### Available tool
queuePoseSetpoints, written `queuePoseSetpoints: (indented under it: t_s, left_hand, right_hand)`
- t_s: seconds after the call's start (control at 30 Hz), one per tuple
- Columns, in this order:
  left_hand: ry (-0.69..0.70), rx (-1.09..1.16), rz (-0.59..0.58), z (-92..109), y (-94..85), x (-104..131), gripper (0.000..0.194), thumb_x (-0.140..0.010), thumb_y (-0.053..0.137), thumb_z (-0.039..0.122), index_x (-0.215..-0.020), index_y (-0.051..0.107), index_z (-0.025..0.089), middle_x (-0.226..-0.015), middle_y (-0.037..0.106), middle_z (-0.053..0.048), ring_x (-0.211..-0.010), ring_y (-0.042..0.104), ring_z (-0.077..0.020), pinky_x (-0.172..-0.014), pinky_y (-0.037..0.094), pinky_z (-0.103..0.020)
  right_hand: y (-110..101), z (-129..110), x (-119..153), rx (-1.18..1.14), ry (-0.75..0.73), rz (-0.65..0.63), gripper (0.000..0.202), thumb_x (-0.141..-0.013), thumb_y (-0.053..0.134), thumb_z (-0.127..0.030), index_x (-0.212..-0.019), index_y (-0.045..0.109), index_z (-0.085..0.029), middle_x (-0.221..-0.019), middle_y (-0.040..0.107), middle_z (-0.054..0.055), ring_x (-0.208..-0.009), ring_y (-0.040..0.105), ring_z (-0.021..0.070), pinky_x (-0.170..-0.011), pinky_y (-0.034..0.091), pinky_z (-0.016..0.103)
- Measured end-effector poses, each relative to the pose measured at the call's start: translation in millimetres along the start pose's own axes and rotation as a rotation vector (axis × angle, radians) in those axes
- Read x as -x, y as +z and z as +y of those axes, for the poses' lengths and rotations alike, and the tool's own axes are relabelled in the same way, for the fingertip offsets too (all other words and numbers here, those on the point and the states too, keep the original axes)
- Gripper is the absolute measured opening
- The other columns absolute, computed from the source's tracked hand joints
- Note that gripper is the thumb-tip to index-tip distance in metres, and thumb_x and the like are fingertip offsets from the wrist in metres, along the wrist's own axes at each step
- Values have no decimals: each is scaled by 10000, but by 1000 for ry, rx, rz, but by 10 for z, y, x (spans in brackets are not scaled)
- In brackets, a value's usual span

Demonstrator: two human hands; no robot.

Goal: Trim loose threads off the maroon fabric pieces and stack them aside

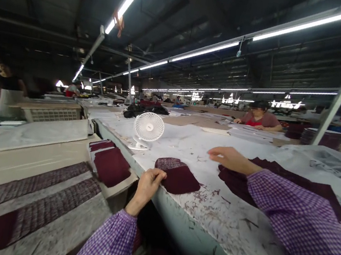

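Near the table edge, my left hand (pixel 149 184) has its thumb and fingers pinched on the left corner of a maroon fabric piece (pixel 181 180). That piece lies on the table, with a speckled, lighter patch along its far side. My right hand (pixel 230 158) is over the white table surface with its fingers stretched out, holding nothing that I can see. Under and beyond my right forearm spreads a pile of maroon fabric pieces (pixel 307 183), partly hidden by the hand and the checked sleeve.
A small white fan (pixel 148 127) stands on the table (pixel 184 138) beyond my left hand. Stacked maroon pieces (pixel 112 166) and overlapping rows of fabric (pixel 56 195) lie on a lower surface to the left. Thread scraps litter the table. A person (pixel 260 118) sits across it.
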State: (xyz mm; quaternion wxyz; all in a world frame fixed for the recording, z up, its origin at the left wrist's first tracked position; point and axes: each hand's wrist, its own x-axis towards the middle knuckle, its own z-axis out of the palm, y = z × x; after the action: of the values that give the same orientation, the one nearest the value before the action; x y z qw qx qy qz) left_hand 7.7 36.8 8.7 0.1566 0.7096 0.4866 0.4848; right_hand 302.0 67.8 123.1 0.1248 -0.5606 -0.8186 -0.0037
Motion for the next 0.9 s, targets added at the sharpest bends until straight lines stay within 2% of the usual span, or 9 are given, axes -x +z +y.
queuePoseSetpoints:
  t_s: [0.07,0.1,0.17,0.23,0.3,0.37,0.5,0.7,0.9]
  left_hand:
    - [-26,-1,-1,21,11,2,230,-820,486,307,-737,660,183,-754,687,-24,-741,616,-177,-706,467,-290]
    - [-34,2,-2,25,11,5,230,-821,483,305,-743,660,180,-757,687,-24,-735,615,-175,-700,465,-286]
    - [-40,12,-14,21,2,13,238,-827,477,310,-760,663,176,-758,683,-24,-717,610,-171,-692,463,-285]
    - [-40,34,-24,4,-6,18,247,-832,474,318,-774,664,171,-758,680,-25,-713,607,-170,-701,463,-288]
    - [-48,63,-21,-19,-6,24,244,-834,478,321,-790,663,168,-776,683,-27,-742,610,-173,-735,462,-298]
    - [-55,83,-9,-43,4,31,210,-817,510,310,-816,665,169,-812,688,-31,-782,611,-179,-768,458,-309]
    - [-34,85,6,-74,31,53,157,-770,571,249,-865,669,172,-842,683,-39,-787,603,-180,-754,461,-310]
    - [83,17,2,-101,33,86,166,-742,592,152,-889,658,190,-880,662,-43,-832,593,-190,-782,463,-328]
    - [176,16,11,-83,35,117,147,-768,554,126,-865,637,198,-911,642,-36,-862,585,-178,-825,448,-332]
  right_hand:
    - [223,-504,13,-192,-351,-143,375,-847,475,-461,-1078,619,-204,-1075,638,54,-968,583,190,-850,434,304]
    - [346,-721,41,-211,-430,-168,404,-794,546,-480,-1072,612,-194,-1049,635,57,-934,584,191,-820,441,299]
    - [582,-1030,107,-170,-485,-128,484,-705,636,-498,-1068,591,-182,-1022,613,70,-890,571,202,-767,441,308]
    - [766,-1152,137,-150,-479,-33,365,-724,635,-426,-990,607,-177,-956,606,64,-867,554,197,-755,422,304]
    - [877,-1122,106,-221,-440,-3,179,-778,575,-311,-867,633,-167,-859,610,44,-801,548,168,-729,404,279]
    - [920,-1016,32,-375,-367,-79,160,-800,523,-257,-795,642,-150,-759,604,24,-691,530,133,-654,389,248]
    - [898,-848,-85,-634,-267,-216,273,-801,503,-348,-709,616,-117,-630,535,1,-574,441,103,-540,321,227]
    - [796,-866,-42,-791,-236,-320,377,-791,488,-463,-606,488,-135,-566,378,-34,-540,309,80,-504,221,230]
    - [804,-862,-30,-815,-192,-316,401,-759,532,-516,-646,511,-132,-572,363,-43,-534,281,70,-493,198,230]
